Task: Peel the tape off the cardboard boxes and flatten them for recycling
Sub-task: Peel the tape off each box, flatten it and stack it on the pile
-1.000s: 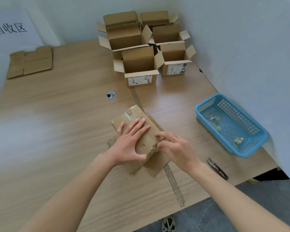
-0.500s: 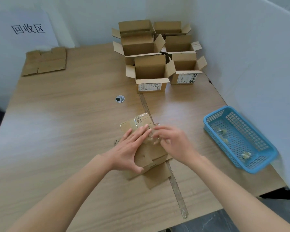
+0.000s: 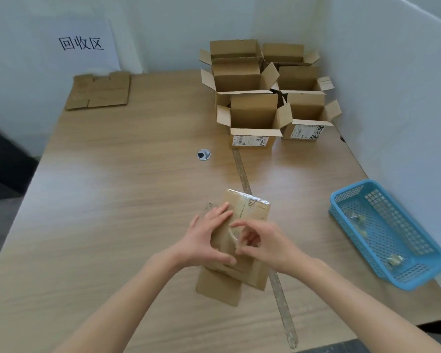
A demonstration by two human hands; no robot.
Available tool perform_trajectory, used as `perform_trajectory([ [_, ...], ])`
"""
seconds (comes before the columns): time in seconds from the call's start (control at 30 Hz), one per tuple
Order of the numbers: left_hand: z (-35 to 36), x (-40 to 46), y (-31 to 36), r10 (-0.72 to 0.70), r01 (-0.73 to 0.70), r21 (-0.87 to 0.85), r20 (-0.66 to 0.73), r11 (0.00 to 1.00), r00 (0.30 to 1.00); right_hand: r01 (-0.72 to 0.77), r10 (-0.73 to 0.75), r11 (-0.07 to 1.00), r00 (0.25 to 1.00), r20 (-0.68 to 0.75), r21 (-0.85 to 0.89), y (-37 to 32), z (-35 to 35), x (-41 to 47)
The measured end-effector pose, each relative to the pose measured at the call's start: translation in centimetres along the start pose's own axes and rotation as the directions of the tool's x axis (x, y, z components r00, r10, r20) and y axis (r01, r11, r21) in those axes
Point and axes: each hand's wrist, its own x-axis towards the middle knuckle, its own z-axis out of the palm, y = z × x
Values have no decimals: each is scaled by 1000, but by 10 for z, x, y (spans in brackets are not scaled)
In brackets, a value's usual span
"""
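Observation:
A flattened cardboard box (image 3: 250, 212) lies on the wooden table (image 3: 112, 200) in front of me, its flaps sticking out toward me. My left hand (image 3: 206, 235) presses on the box with fingers spread and thumb along its near side. My right hand (image 3: 262, 240) pinches a strip of clear tape (image 3: 233, 234) that lifts off the box's middle. Several open, upright cardboard boxes (image 3: 255, 115) stand at the far right of the table.
A blue plastic basket (image 3: 387, 235) with bits of crumpled tape sits at the right edge. A flattened box (image 3: 99, 90) lies at the far left under a wall sign. A cable hole (image 3: 203, 154) and a tape seam (image 3: 278, 284) mark the tabletop.
The box has turned to lie more lengthwise away from me. My right hand moved from flat on the box to pinching a strip of tape and lifting it. The camera tilted up.

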Motion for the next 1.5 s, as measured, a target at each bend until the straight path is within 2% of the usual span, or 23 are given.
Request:
perform_trajectory([
  [0.07, 19, -4, -1, -21, 3, -173, -100, 985, 995, -76, 73, 997, 994, -87, -29, 1, -3, 12],
  [0.13, 27, -7, -5, -83, 39, -317, -128, 948, 988, -34, 23, 981, 998, -61, -193, 0, -7, 24],
  [0.2, 26, -5, -11, -85, 48, -320, -104, 946, 991, 13, -22, 956, 999, -29, -292, -3, -13, 34],
  [0.33, 16, 0, -14, -49, 46, -259, -4, 965, 999, -49, -28, 944, 974, -227, -327, 0, -21, 40],
  [0.4, 16, 1, -15, -42, 40, -265, -1, 963, 999, 21, -136, 913, 957, -255, -407, -1, -11, 32],
  [0.5, 20, -1, -20, -36, 28, -280, -22, 960, 999, 210, -295, 852, 949, -108, -479, -1, 3, 17],
  [0.6, 22, 0, -21, -44, 32, -309, -30, 951, 999, 245, -228, 859, 969, 91, -450, 8, 1, 6],
  [0.67, 21, 0, -21, -41, 32, -304, -23, 952, 999, 254, -201, 854, 966, 161, -454, 15, 0, 0],
  [0.73, 21, 0, -20, -39, 33, -299, -13, 954, 999, 218, -189, 866, 976, 110, -449, 17, -5, 0],
  [0.83, 18, 0, -19, -35, 37, -291, 13, 956, 999, 180, -228, 905, 970, -82, -386, 11, -4, 9],
  [0.9, 10, 0, -21, -30, 49, -278, 73, 959, 997, 152, -222, 897, 967, -125, -415, 7, -6, 18],
  [0.97, -5, 3, -24, -22, 60, -223, 168, 973, 986, 27, -158, 899, 951, -267, -437, 14, -24, 27],
  [1.03, -21, 4, -24, -35, 74, -154, 245, 985, 969, -152, -27, 917, 899, -437, -369, 28, -49, 28],
  [1.1, -34, 5, -20, -32, 55, -78, 271, 995, 962, -146, 17, 927, 937, -350, -346, 34, -52, 19],
  [1.17, -42, 5, -17, -23, 23, 2, 277, 1000, 961, -44, -39, 917, 979, -199, -396, 34, -35, 5],
  [1.23, -47, 2, -14, -33, 21, 50, 266, 999, 963, 7, -80, 923, 981, -176, -385, 37, -24, -7],
  [1.33, -33, -4, 1, -48, 38, 81, 121, 996, 991, -44, -13, 972, 971, -240, -232, 38, -20, -14],
  [1.4, -6, -6, 15, -98, 90, 248, 20, 965, 995, -59, -5, 980, 947, -323, -188, 33, -11, -15],
  [1.5, 45, -9, 30, -142, 164, 522, -81, 837, 986, -100, -1, 970, 912, -410, -223, 26, 5, -15],
])
